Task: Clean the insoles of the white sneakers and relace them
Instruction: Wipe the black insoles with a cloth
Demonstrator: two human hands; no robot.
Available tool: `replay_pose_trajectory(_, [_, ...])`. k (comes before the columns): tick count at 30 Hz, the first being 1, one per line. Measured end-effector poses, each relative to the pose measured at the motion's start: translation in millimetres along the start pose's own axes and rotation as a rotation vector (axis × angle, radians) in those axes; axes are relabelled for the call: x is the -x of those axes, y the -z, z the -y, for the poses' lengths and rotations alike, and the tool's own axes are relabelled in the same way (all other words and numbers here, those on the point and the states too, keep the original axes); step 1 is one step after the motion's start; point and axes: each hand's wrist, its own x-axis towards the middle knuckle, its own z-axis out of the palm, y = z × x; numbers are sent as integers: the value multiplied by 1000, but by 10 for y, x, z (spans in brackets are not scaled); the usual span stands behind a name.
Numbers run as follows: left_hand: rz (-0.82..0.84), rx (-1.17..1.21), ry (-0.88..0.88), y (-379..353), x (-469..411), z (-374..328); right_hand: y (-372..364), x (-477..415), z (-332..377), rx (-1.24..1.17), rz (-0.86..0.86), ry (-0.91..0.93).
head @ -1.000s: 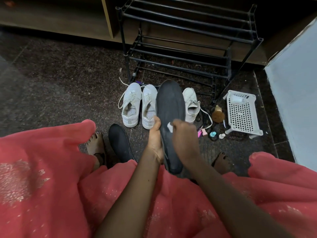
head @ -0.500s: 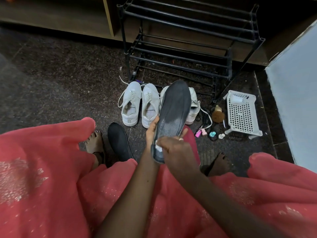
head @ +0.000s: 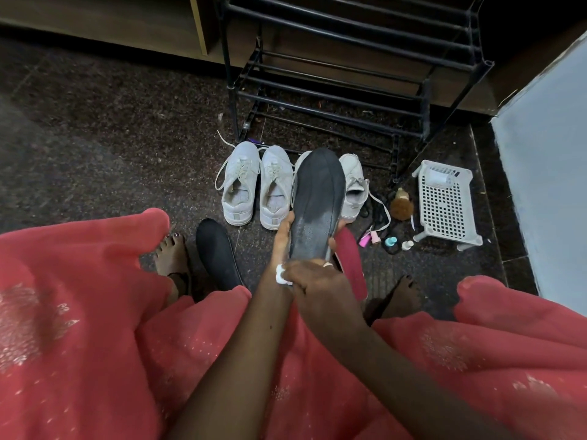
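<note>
My left hand holds a dark insole upright by its lower part, toe end pointing away from me. My right hand is closed on a small white wipe at the heel end of that insole. A damp patch shows across the insole's middle. A second dark insole lies on the floor by my left foot, and a red insole lies behind my hands. Two white sneakers stand side by side; another white sneaker shows partly behind the held insole.
A black metal shoe rack stands behind the sneakers. A white perforated basket sits upside down at the right, with a brown brush, dark laces and small bottles beside it. A pale wall bounds the right side.
My right hand has slid the wipe down the insole from its middle to the heel end. The held insole tilted slightly right and moved away from me, uncovering the red insole behind.
</note>
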Motion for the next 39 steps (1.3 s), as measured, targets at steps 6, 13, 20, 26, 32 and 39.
replay_pose_trajectory(6, [-6, 51, -26, -376, -44, -270, 18, -419, -325, -48, -88, -316])
replay_pose_trajectory(13, [-13, 38, -48, -46, 112, -3, 6, -15, 4, -32, -123, 45])
replay_pose_trajectory(20, [142, 121, 26, -338, -39, -273, -13, -148, -194, -114, -219, -82])
replay_pose_trajectory(26, [210, 281, 28, -256, -54, -306, 139, 37, -325, -72, 24, 228])
replay_pose_trajectory(32, [182, 231, 39, -391, -24, -249, 145, -384, -270, 51, -183, -33])
replay_pose_trajectory(39, [106, 277, -40, -258, -129, -343, 85, -116, -342, 176, -27, 29])
